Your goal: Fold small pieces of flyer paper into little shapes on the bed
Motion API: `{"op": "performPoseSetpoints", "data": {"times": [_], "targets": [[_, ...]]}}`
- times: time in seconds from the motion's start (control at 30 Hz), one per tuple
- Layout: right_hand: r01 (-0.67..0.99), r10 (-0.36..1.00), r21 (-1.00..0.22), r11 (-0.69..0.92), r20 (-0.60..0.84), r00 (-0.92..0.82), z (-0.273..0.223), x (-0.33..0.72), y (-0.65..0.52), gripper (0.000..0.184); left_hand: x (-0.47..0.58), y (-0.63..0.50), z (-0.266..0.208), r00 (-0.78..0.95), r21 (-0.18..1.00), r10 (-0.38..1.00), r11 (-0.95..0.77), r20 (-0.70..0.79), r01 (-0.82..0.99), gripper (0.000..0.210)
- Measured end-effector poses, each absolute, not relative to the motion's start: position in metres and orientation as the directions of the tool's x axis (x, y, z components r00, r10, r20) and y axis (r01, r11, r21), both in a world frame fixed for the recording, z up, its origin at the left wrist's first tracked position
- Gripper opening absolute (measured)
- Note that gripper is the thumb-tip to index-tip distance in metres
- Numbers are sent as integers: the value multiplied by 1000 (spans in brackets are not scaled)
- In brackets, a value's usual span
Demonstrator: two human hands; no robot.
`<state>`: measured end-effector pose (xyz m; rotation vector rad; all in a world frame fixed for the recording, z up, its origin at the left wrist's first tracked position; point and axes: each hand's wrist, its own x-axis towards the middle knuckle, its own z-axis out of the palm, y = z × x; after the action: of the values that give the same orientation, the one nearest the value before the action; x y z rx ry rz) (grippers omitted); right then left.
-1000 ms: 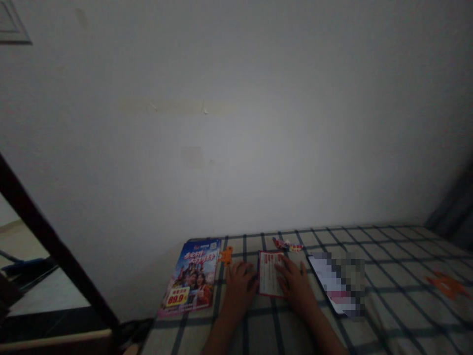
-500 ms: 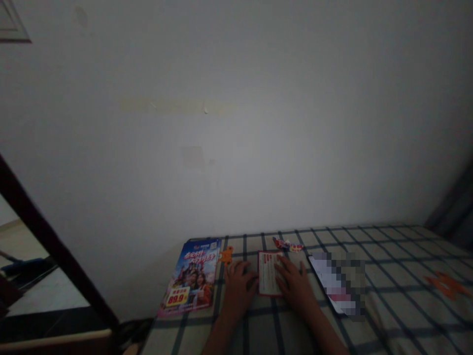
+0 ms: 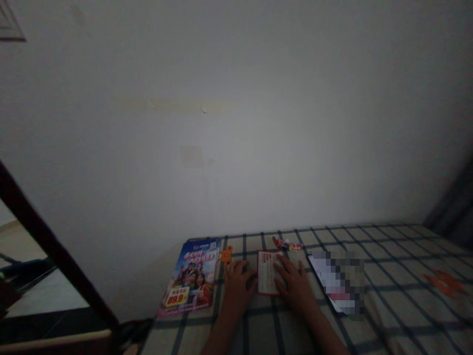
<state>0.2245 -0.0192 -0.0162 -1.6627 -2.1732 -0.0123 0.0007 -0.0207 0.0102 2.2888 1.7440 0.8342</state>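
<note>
A small printed card [image 3: 266, 276] with a red border lies flat on the checked cloth. My right hand [image 3: 293, 281] rests with its fingers spread over the card's right edge. On the card's left side, my left hand [image 3: 238, 283] lies palm down on the cloth with its fingers apart. The left fingertips are close to an orange animal-shaped piece [image 3: 226, 254]. Left of that hand is a colourful leaflet [image 3: 194, 281] marked 89.9. Beyond the card sits a small red, white and blue wrapper [image 3: 287, 244].
A flat dark-edged item [image 3: 334, 286], partly blurred out, lies right of my right hand. Farther right is an orange shape [image 3: 445, 283] on the checked cloth [image 3: 399, 276]. A pale wall [image 3: 258, 123] rises behind the cloth. At lower left stands a dark post [image 3: 55, 241].
The view has shifted very slightly. Both hands and the card stay in nearly the same place.
</note>
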Motion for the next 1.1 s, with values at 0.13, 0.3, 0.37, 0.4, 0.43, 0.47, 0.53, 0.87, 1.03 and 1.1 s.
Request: {"op": "performPoseSetpoints", "data": {"times": [0.13,0.3,0.37,0.4,0.43,0.47,0.53,0.87,1.03,1.1], "targets": [[931,928,-222,289,303,-216,-14,224,-20,45,1,-20,9,168,428,922,-316,348,847,25],[935,928,-209,286,303,-216,-13,224,-21,45,1,-19,8,168,423,916,-324,364,846,24],[936,930,-208,284,298,-216,-12,223,-21,45,0,-19,8,174,418,912,-332,372,846,25],[935,931,-209,285,294,-218,-12,223,-21,45,0,-19,7,176,417,910,-335,376,845,25],[935,932,-211,284,290,-218,-11,223,-21,45,0,-19,7,177,417,909,-337,378,844,25],[935,933,-213,283,287,-217,-11,223,-21,45,0,-19,7,177,418,908,-338,379,843,24],[934,935,-218,282,283,-215,-11,223,-21,46,0,-19,7,172,421,909,-335,380,843,22],[935,935,-213,285,276,-222,-12,222,-21,46,1,-21,11,166,421,915,-323,367,848,23],[936,933,-213,281,290,-214,-12,222,-21,45,0,-19,8,171,416,907,-336,386,845,23],[936,931,-212,282,295,-214,-12,222,-21,45,0,-19,7,166,416,907,-333,388,846,22]]}}
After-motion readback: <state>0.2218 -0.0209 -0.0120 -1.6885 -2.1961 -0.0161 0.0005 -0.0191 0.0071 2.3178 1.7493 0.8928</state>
